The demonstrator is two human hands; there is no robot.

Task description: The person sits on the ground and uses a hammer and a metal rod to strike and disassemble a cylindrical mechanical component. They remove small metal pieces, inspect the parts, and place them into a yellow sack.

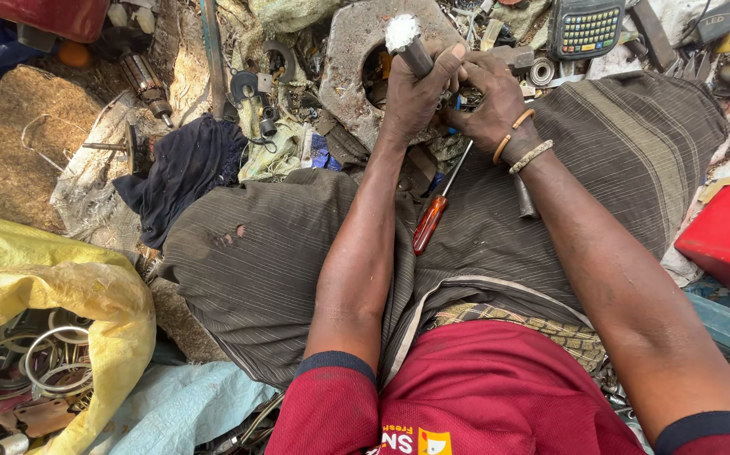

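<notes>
From the head view, the left hand (415,97) is wrapped tight round a grey metal rod (409,46), whose long axis tilts up and away, bright cut end topmost. The right hand (487,101) presses against it, fingers curled on something small I cannot make out. Below the hands, a red-handled screwdriver (436,211) lies on the lap, handle toward the body.

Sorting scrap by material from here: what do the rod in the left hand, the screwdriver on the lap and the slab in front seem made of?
Rod in the left hand: probably steel, with a bright, rough-cut silvery end and a dull grey shaft.
Screwdriver: thin metal shank and a translucent amber handle, likely plastic.
Slab: looks like stone or concrete, matte grey, pitted and rough-edged.
</notes>
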